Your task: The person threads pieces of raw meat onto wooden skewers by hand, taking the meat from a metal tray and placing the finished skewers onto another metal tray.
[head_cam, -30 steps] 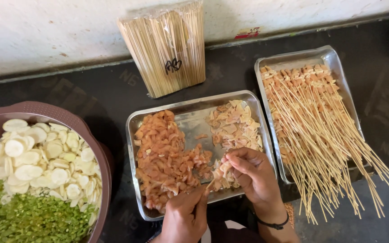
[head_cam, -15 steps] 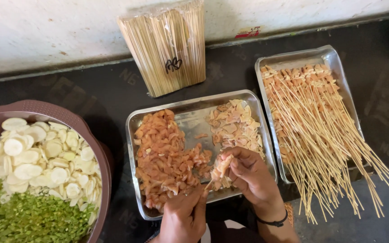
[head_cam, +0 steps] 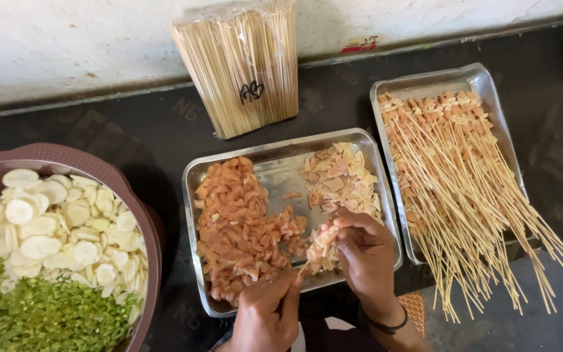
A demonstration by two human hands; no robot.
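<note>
Currently the skewer (head_cam: 313, 255) sits between both hands, over the near edge of the middle tray (head_cam: 281, 171). Left hand (head_cam: 270, 314) pinches the blunt end low, fingers closed narrow on the stick. Right hand (head_cam: 365, 255) is closed around the meat pieces (head_cam: 324, 240) bunched at the tip end. Long axis runs up and to the right from the left grip toward the right one, so the meat lies just past the left fingertips and inside the right fingers. Right hand is the nearer one to the meat. Left of the grip: orange chopped meat pile (head_cam: 239, 225). Beyond it: paler pile (head_cam: 340, 176). Farther right: tray of finished skewers (head_cam: 451, 176). Far left: bowl (head_cam: 109, 173) of white slices and chopped greens. Top: bundle of bare sticks (head_cam: 242, 65) against the wall.
</note>
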